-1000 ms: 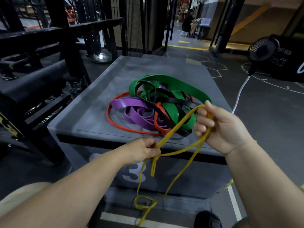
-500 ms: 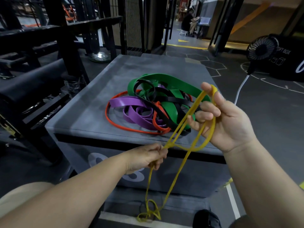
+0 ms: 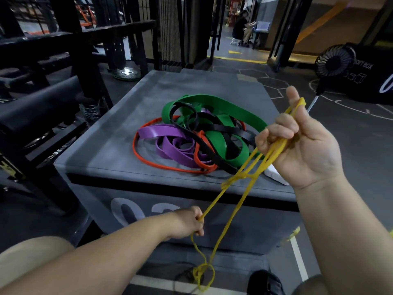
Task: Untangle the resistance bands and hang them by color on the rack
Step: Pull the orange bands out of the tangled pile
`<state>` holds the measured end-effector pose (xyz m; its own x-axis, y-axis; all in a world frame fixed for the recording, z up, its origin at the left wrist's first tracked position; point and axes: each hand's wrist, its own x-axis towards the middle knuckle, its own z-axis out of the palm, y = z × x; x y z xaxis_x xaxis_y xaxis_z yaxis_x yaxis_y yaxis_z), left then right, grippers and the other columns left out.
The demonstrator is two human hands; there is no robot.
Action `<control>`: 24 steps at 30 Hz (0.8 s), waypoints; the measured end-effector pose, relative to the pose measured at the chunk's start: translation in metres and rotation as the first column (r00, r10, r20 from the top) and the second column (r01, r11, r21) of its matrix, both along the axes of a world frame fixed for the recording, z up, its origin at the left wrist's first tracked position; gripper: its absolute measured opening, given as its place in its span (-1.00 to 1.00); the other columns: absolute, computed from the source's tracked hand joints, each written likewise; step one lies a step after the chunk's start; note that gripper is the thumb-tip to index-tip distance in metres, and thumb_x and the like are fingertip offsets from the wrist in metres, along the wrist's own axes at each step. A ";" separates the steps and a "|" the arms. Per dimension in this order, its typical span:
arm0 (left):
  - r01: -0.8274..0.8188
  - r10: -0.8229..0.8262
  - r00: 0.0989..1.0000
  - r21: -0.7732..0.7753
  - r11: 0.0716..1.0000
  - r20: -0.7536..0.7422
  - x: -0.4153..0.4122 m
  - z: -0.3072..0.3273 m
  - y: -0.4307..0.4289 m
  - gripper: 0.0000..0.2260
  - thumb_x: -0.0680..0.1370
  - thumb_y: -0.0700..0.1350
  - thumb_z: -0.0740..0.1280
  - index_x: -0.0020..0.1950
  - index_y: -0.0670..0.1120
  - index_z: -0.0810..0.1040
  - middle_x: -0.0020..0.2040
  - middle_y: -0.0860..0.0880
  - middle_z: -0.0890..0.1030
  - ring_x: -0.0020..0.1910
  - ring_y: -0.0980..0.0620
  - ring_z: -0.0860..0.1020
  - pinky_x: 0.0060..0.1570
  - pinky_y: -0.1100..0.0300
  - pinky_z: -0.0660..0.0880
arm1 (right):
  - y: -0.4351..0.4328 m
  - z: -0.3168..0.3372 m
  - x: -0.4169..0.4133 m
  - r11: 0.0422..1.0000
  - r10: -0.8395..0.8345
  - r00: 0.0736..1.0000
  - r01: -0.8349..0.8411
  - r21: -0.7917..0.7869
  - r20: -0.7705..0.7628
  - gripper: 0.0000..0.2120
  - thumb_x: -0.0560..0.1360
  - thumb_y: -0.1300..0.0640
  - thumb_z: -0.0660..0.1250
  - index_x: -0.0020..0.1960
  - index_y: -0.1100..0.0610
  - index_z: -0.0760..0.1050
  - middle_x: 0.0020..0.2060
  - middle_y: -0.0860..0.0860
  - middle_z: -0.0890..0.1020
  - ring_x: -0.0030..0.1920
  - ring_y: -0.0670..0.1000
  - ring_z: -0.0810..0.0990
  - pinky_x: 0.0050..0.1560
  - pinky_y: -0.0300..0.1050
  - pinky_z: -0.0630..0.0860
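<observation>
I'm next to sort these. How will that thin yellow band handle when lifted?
Likely floppy: the yellow band droops in loose strands below both hands. Probably light, since the left hand only pinches it. Apt to snag: knots show mid-span and at its hanging end.

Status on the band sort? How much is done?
Early. Done: the yellow band is out of the pile. In hand: right hand and left hand stretch it, knots showing. Left: green, purple, red and black bands tangled on the grey box; none seen hung.
</observation>
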<state>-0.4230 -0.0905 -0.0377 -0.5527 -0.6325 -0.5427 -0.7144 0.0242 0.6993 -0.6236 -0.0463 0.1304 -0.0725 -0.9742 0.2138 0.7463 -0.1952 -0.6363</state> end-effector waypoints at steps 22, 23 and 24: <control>0.178 -0.385 0.895 -0.613 0.770 -0.224 -0.001 0.072 0.009 -0.94 0.59 -0.16 0.27 0.05 -0.06 0.49 -0.20 0.15 0.52 -0.22 0.24 0.47 -0.15 0.35 0.39 | -0.004 -0.027 0.029 0.976 -0.120 0.902 0.184 0.117 -0.414 -0.79 0.69 0.11 0.01 0.18 -0.06 0.38 -0.42 0.00 0.53 -0.30 0.04 0.63 -0.10 0.05 0.63; 0.155 -0.399 0.883 -0.646 0.748 -0.249 0.001 0.073 0.007 -0.92 0.58 -0.16 0.30 0.05 -0.08 0.53 -0.20 0.19 0.52 -0.20 0.29 0.47 -0.15 0.43 0.36 | -0.004 -0.030 0.032 0.975 -0.108 0.889 0.182 0.127 -0.444 -0.80 0.69 0.11 0.01 0.15 -0.03 0.39 -0.42 0.00 0.55 -0.31 0.05 0.64 -0.10 0.06 0.63; 0.128 -0.416 0.869 -0.689 0.714 -0.270 0.002 0.074 0.005 -0.91 0.56 -0.13 0.32 0.04 -0.06 0.56 -0.19 0.22 0.51 -0.17 0.35 0.46 -0.13 0.48 0.34 | -0.003 -0.032 0.036 0.975 -0.093 0.880 0.175 0.135 -0.466 -0.81 0.68 0.11 0.01 0.13 0.00 0.38 -0.42 0.01 0.56 -0.32 0.06 0.64 -0.10 0.07 0.63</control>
<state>-0.4210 -0.0852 0.0362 -0.8206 -0.5277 0.2193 -0.2828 0.7085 0.6466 -0.5876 -0.0494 0.0979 -0.1394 -0.9862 0.0895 0.3413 -0.1327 -0.9306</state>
